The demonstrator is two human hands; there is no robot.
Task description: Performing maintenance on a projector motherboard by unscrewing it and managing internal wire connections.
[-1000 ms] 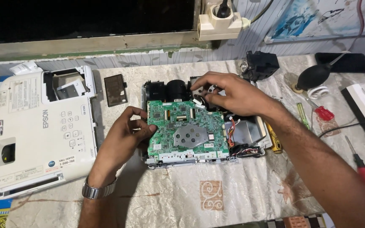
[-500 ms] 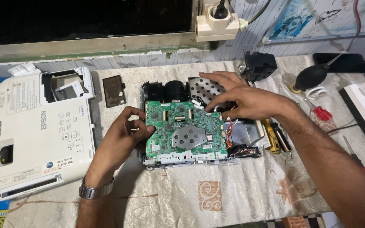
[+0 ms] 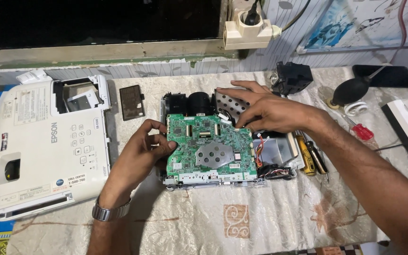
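The left hand [image 3: 142, 148] gripped the left edge of the green circuit board [image 3: 208, 148], fingers curled over it, thumb beneath; the watch-bearing wrist lay nearest the viewer. The board sat directly between both hands atop the opened projector chassis [image 3: 213, 179], its long axis running left to right. The right hand [image 3: 265, 111] reached in from the right, fingers pinched together at the board's far right corner, beside the perforated metal plate [image 3: 232, 101]. Both hands touched it, the left more squarely. Just right of the right forearm lay screwdrivers [image 3: 310, 153]; left of the left hand rested the white projector cover [image 3: 48, 146]. Bare patterned table [image 3: 237, 222] lay open nearside.
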